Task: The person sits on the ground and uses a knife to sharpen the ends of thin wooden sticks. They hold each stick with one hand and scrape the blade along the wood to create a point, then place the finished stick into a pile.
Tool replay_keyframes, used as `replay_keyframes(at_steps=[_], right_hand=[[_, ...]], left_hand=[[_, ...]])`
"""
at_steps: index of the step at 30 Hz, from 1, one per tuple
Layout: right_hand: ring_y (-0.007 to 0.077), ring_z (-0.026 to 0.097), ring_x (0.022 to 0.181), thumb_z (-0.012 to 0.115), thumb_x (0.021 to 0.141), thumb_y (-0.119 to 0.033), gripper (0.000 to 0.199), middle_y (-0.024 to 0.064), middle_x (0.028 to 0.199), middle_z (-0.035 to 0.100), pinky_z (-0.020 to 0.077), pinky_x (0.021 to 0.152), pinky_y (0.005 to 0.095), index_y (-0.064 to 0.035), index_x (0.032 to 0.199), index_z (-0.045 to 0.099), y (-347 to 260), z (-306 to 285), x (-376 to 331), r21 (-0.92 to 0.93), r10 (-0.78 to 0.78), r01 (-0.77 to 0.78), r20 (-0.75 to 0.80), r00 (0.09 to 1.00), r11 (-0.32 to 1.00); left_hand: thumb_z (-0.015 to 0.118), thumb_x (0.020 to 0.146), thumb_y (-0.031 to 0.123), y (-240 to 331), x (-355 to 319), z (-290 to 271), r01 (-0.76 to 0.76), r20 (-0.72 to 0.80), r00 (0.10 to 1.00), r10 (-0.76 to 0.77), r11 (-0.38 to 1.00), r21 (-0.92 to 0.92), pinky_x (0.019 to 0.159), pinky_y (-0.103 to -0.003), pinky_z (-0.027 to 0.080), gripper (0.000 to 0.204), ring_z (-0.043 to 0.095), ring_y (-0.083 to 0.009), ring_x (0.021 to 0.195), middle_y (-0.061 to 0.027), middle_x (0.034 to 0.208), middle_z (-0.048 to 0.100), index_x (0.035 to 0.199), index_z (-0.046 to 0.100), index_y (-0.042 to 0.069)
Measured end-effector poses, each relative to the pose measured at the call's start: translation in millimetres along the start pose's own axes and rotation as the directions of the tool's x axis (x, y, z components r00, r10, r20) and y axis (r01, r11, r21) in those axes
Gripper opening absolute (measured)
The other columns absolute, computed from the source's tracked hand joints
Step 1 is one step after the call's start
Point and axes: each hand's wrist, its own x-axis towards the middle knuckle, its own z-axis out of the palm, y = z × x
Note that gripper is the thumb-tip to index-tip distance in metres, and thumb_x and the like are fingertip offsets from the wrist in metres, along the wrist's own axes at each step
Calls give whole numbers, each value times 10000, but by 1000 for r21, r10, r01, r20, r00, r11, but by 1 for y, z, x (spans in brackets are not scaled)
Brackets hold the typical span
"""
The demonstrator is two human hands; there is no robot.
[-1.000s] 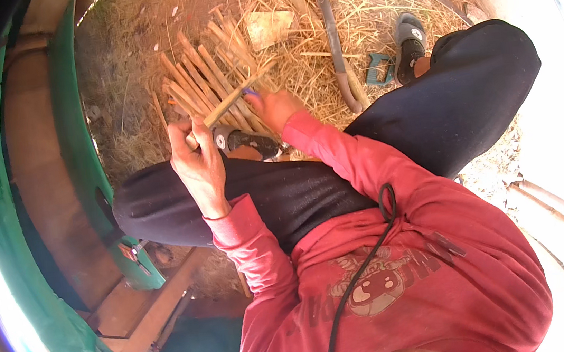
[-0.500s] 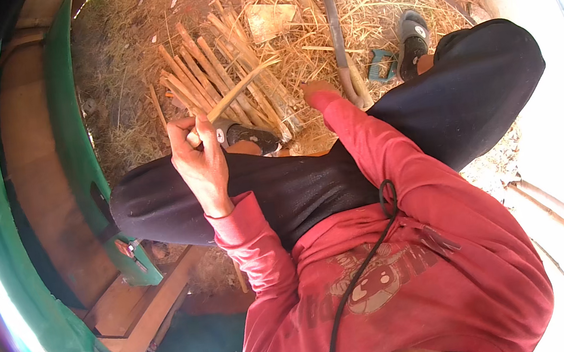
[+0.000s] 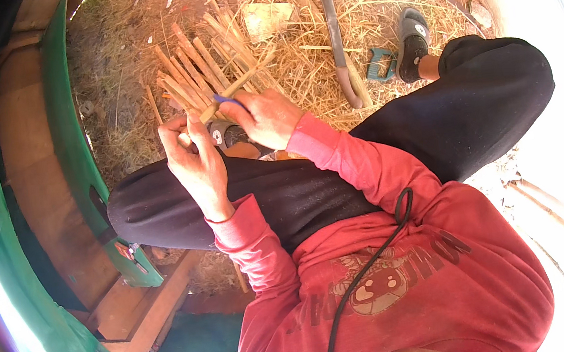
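My left hand [image 3: 193, 162] is closed around the lower end of a pale, split wooden stick [image 3: 243, 79], which slants up and to the right. Against the stick's lower part, my right hand [image 3: 267, 116] is closed on a small blue tool [image 3: 226, 101]. Only a narrow blue piece of it shows beside the thumb, so its exact kind cannot be made out. Just beyond both hands lies a bundle of split wooden sticks [image 3: 196, 64] on the straw-covered ground.
A long blade with a wooden handle [image 3: 336, 38] lies on the straw, near a flat yellowish piece [image 3: 268, 20]. A teal plastic object [image 3: 379, 64] sits beside my right shoe [image 3: 412, 36]. Green sheeting [image 3: 66, 117] and a wooden frame [image 3: 161, 308] stand at the left.
My right hand has moved left and nearer, from above the straw to the stick, and the blue tool now shows in it. My left hand has barely shifted.
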Motion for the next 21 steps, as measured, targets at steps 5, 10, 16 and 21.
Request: replay_keyframes(at_steps=[5,10,16,21], right_hand=[[434,637,621,512,994,-341,365,236,662,632,503,562,514,-5,926,634,36,19,2,-84,139,-149,-109,984,985],[423,648,613,516,985,-370,381,242,707,649,530,557,471,-11,944,637,27,18,-5,-156,107,-124,-108,988,980],[436,651,645,483,996,-392,435,269,676,640,531,620,512,13,952,636,88,34,1,-245,243,-280,-171,955,928],[480,636,690,486,989,-399,402,298,725,634,519,642,546,-29,1003,640,51,34,-7,-138,211,-228,-132,969,964]], left_hand=[[546,972,105,1,3,-2,-3,48,999,5,999,-34,548,-226,378,108,452,-52,560,-9,579,527,915,494,29],[525,961,73,-2,3,-3,18,37,999,-17,1000,-20,548,-229,383,82,445,-61,556,-18,596,508,907,484,27],[555,927,83,-6,0,-5,29,27,999,-30,1000,2,570,-260,398,85,437,-82,608,-28,649,494,886,504,28],[548,932,85,-12,0,-3,40,41,998,-40,999,4,583,-251,391,78,412,-88,606,-27,659,476,900,505,29]])
